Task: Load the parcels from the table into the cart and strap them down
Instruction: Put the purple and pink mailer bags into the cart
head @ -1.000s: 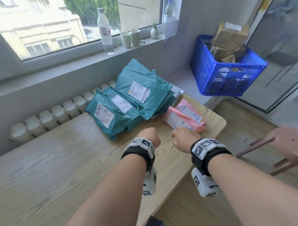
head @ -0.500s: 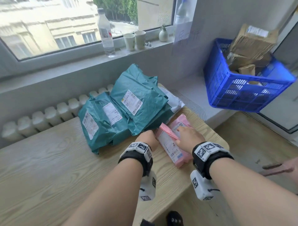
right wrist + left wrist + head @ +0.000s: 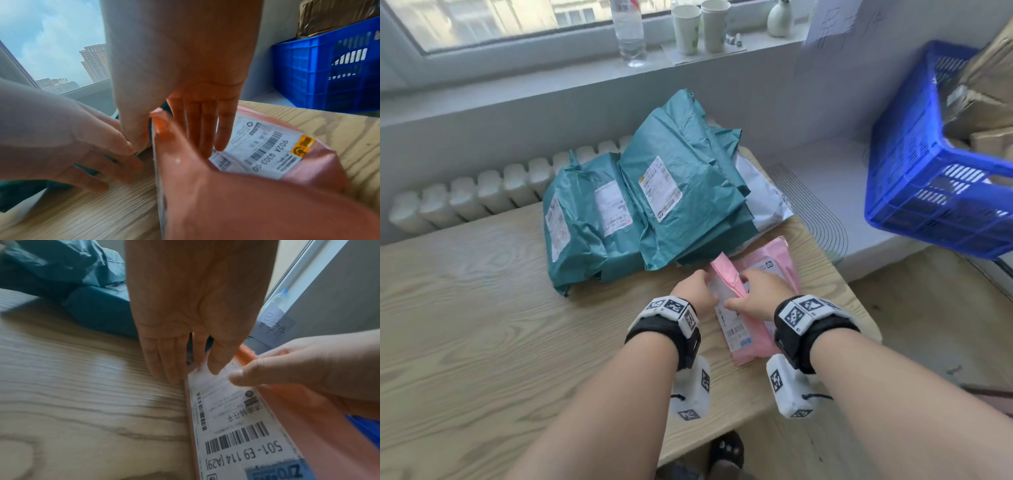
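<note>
wood table [image 3: 482, 325]: r hand [image 3: 756, 296] pinches pink parcel [image 3: 738, 330]; l hand [image 3: 691, 291] fingers [image 3: 164, 363] straight, touching it.

Daylight floods in through the window [image 3: 500, 20] above the wooden table [image 3: 482, 325]. A white radiator [image 3: 465, 202] stands just behind the table against the grey wall [image 3: 517, 130], with wooden floor [image 3: 945, 325] to its right.

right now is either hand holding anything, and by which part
The right hand pinches the upper pink parcel by its raised far end, thumb on the label. The left hand only touches its left edge, fingers straight.
</note>
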Tool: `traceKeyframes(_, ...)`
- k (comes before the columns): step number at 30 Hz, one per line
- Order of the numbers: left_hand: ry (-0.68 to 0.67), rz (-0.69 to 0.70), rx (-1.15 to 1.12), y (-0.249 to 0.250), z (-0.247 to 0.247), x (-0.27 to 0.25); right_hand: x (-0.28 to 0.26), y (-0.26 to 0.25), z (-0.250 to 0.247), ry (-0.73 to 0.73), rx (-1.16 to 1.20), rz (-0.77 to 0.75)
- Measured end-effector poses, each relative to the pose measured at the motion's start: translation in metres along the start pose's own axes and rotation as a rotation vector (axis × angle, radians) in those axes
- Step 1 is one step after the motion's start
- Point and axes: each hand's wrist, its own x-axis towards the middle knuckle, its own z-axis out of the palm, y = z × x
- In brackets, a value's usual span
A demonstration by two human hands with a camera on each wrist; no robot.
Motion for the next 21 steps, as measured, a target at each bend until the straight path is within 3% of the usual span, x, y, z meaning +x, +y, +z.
traceKeyframes(10, -0.046, -0.076, -0.023, -0.011, 0.002, -0.01, 0.015, -0.002, 0.011, -0.038, -0.017, -0.02)
traceKeyframes(21, 0.007, -0.225, -0.079, -0.051, 0.005, -0.027, 0.019, -0.018, 0.024, -0.038, -0.076, 0.037)
